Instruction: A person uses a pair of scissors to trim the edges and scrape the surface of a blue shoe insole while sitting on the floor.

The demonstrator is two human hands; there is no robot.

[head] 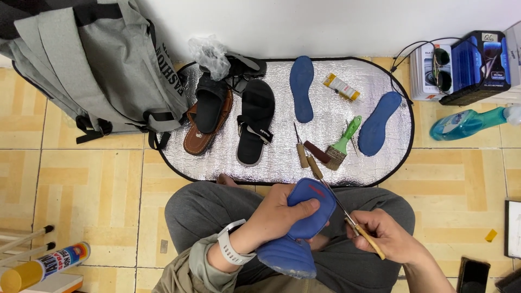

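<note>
Blue shoe [298, 228]: on the lap, centre bottom, bent; left hand [279, 214] closed around its upper part, thumb on top. Right hand [388, 236], at 3 o'clock of the shoe, closed on an awl [355, 225], whose tip touches the shoe's edge. At 12 o'clock, silver mat [217, 157] carrying two blue insoles [302, 87], black sandals [255, 122], brush [342, 144], glue tube [341, 87]. Grey backpack [103, 65] at 10 o'clock.

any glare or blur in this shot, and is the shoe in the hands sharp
Head view: even, soft light with faint shadows; the silver mat glitters with speckled glare; the blue shoe and both hands, left and right, are sharp; the awl is thin but clear; edges bend slightly from the wide lens.
</note>
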